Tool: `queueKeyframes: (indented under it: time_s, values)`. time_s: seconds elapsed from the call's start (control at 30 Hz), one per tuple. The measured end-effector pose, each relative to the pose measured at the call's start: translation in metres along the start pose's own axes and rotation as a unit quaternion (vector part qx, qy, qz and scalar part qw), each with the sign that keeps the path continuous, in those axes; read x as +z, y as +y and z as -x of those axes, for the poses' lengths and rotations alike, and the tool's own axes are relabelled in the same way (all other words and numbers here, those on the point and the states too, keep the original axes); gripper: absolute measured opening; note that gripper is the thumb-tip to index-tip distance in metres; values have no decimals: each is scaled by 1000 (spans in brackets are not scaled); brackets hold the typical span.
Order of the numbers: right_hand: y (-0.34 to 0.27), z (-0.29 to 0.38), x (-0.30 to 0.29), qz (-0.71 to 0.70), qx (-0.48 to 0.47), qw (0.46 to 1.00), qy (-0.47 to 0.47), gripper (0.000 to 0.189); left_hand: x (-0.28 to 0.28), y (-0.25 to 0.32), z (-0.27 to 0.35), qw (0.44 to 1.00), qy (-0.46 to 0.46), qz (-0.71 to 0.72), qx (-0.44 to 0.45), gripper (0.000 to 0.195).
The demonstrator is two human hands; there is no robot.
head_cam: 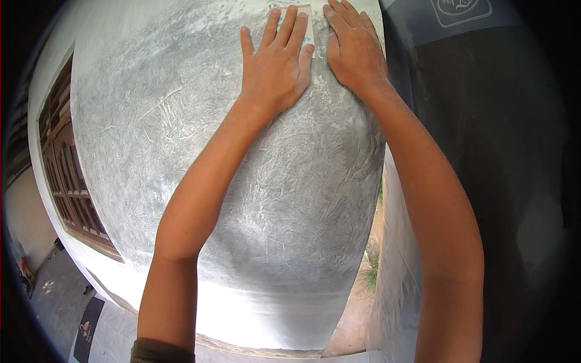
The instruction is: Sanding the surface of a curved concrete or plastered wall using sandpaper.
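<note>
My left hand [279, 68] lies flat with fingers spread, pressing a small pale sheet [310, 38], which looks like sandpaper with its printed back outward, against a wall [181, 149]. Most of the sheet is hidden under the fingers, and the thumb lies across its right side. The wall is mottled grey and white, with a rough, streaky skim coat. Just to the right, my right hand [356, 47] rests palm-down on the wall by its right edge, fingers nearly straight, with nothing seen in it. Pale dust covers parts of the right hand and forearm.
A dark sheet [490, 136] with a printed emblem hangs along the right side. Brown wooden window shutters [70, 168] are set in the wall at left. Below lie a dark mat [88, 329] with a flamingo picture and, past the wall's edge, earth with grass [372, 272].
</note>
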State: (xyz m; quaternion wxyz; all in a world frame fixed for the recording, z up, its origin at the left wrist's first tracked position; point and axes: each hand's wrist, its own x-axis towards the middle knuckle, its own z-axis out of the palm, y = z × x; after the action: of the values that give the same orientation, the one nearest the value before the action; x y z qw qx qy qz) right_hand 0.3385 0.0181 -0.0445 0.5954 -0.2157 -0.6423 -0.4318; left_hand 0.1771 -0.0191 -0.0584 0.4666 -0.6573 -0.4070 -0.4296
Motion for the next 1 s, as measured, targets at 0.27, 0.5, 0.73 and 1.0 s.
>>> queueKeyframes:
  time_s: [0.27, 0.5, 0.73, 1.0]
  values:
    - [-6, -4, -2, -29, 3, 1000, 2, 49, 13, 1, -46, 983, 120, 5, -140, 63]
    - [0, -2, 0, -22, 3, 1000, 3, 49, 23, 16, -29, 975, 123, 33, -185, 64]
    - [-2, -2, 0, -24, 0, 1000, 6, 49, 31, 18, -22, 972, 135, 33, -192, 65]
    - [-3, -4, -2, -29, -7, 1000, 2, 50, 14, 0, -59, 977, 137, 16, -165, 64]
